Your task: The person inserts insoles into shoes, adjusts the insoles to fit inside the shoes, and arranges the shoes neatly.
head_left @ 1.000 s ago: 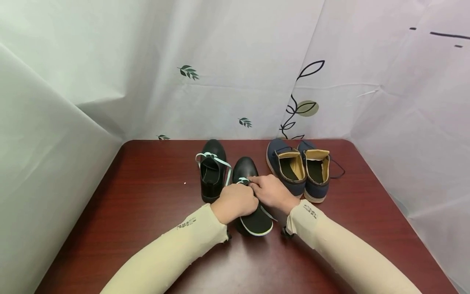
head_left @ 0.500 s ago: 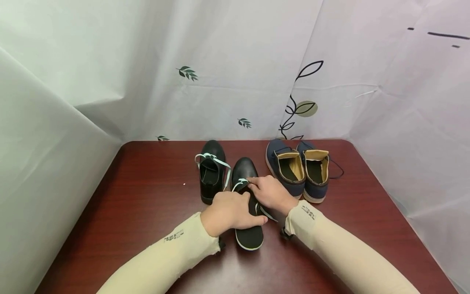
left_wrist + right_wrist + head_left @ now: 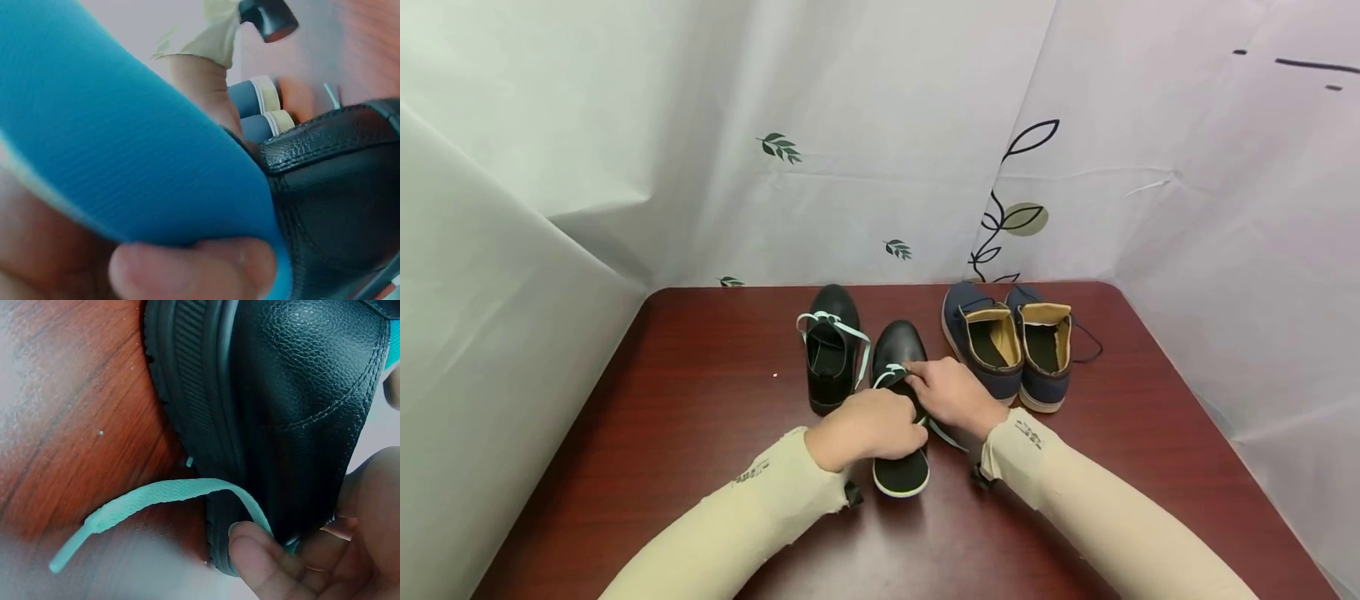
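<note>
A black leather shoe point(image 3: 898, 342) with pale mint laces stands mid-table, toe pointing away. From its opening sticks out an insole point(image 3: 901, 477), black on top with a white edge; its bright blue underside shows in the left wrist view. My left hand point(image 3: 871, 427) grips this insole, fingers curled against the blue face point(image 3: 144, 131). At the shoe's lace area, my right hand point(image 3: 957, 392) holds the upper beside the tongue, the thumb near the lace point(image 3: 156, 490). The insole's front end is hidden inside the shoe.
Left of the worked shoe stands its matching black shoe point(image 3: 831, 358), with mint laces loosely tied. A pair of navy shoes point(image 3: 992, 342) with tan linings sits to the right. All rest on a dark red wooden table point(image 3: 700, 400), with white sheeting point(image 3: 865, 108) behind.
The insole's exposed end has swung left, into line with the shoe. My left hand loosened with its thumb extended, then gripped the insole again. The right hand has stayed in place.
</note>
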The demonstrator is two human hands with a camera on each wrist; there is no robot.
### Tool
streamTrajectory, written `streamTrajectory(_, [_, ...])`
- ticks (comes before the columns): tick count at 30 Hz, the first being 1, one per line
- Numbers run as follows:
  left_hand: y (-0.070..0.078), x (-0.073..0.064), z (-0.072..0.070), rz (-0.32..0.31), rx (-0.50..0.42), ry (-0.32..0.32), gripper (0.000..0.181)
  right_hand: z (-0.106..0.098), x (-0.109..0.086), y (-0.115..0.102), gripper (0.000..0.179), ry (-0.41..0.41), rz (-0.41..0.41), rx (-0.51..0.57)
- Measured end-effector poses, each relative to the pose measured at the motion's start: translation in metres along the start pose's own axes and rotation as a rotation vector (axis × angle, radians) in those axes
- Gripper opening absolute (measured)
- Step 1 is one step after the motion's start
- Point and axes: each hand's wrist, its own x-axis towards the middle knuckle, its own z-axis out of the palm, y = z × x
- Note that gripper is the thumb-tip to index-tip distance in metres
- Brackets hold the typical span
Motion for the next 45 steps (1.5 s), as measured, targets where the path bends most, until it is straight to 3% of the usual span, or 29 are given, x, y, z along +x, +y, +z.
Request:
streamTrajectory(4, [-0.005,0.002,0.003,0.053,-0.060,0.042,0.033,0.002,-0.002,0.001,0.032,0.002,0.015,0.002])
streamTrajectory(7, [-0.005,0.006,0.012,0.056,-0.070,0.071,0.030,0.006,-0.005,0.002,0.033,-0.015,0.025,0.023])
streamTrajectory(14, [-0.007,0.023,0.019,-0.036,-0.007,0.152,0.033,0.006,-0.002,0.001,0.032,0.018,-0.003,0.030])
streamTrajectory(17, [-0.007,0.027,0.020,-0.058,0.010,0.157,0.034,0.004,0.000,0.001,0.032,0.014,-0.014,0.034])
streamTrajectory(22, [-0.006,0.021,0.023,-0.087,0.012,0.175,0.043,0.003,0.001,0.001,0.033,-0.008,-0.004,0.048])
streamTrajectory(29, [0.002,0.004,0.028,-0.090,0.095,0.280,0.057,0.004,0.001,0.001,0.032,-0.003,0.012,0.032])
streamTrajectory(32, [0.004,-0.003,0.026,-0.098,0.098,0.252,0.073,0.004,0.001,0.002,0.032,0.003,0.010,0.017])
streamTrajectory(35, [0.007,-0.010,0.023,-0.110,0.070,0.184,0.092,0.003,0.001,0.002,0.033,-0.007,0.022,0.012])
streamTrajectory(37, [0.009,-0.014,0.022,-0.112,0.046,0.153,0.095,0.003,0.001,0.002,0.033,-0.014,0.032,0.011])
streamTrajectory(39, [0.010,-0.017,0.021,-0.115,0.030,0.140,0.090,0.003,0.001,0.003,0.033,-0.013,0.036,0.017])
streamTrajectory(41, [0.011,-0.018,0.021,-0.105,0.011,0.149,0.073,0.004,0.001,0.003,0.033,-0.004,0.030,0.013])
streamTrajectory(45, [0.011,-0.020,0.020,-0.026,0.019,0.203,0.038,0.005,0.001,0.003,0.031,0.018,0.011,-0.004])
